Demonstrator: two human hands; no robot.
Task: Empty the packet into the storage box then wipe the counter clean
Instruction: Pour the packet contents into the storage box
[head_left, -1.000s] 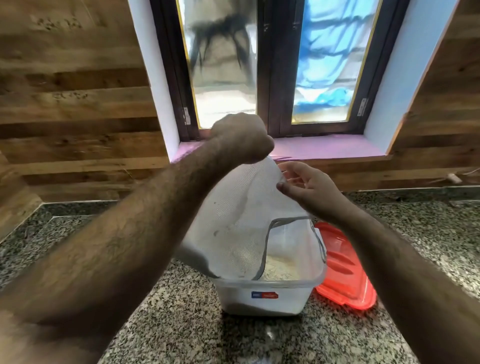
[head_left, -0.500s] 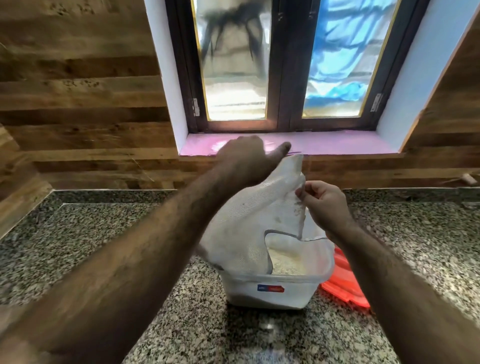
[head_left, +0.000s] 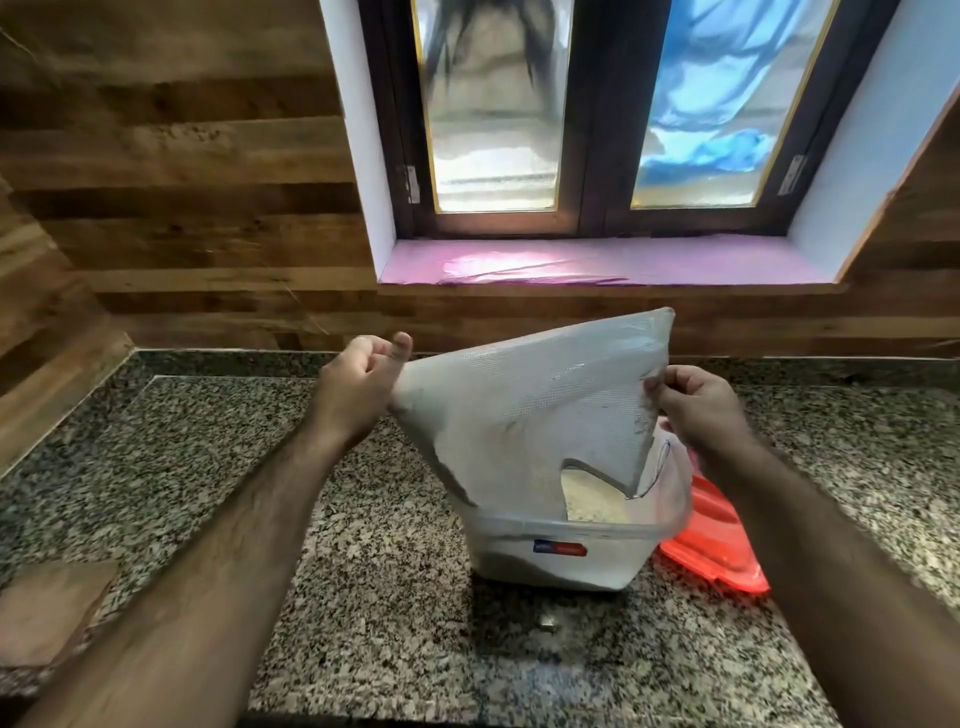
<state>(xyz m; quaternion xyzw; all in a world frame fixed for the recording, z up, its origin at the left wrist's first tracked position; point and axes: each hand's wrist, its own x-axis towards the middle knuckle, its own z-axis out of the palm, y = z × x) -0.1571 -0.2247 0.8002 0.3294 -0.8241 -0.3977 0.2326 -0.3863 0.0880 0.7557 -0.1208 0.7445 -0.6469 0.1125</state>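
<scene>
Granite counter (head_left: 395, 613) up front, speckled grey-black. Clear box (head_left: 558, 558) sits on it, pale powder inside; red lid (head_left: 719, 540) just behind, partly hidden. Packet (head_left: 540, 410) upside down over box, mouth pointing down, w/ long axis sloping up to the right; textured whitish plastic. Left hand (head_left: 358, 384) pinches one top corner, right hand (head_left: 696, 402) the other edge. Window (head_left: 587, 114) beyond, blurred.

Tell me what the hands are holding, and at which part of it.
Both hold the packet, upturned over the storage box: the left hand grips its upper left corner, the right hand pinches its right edge.
</scene>
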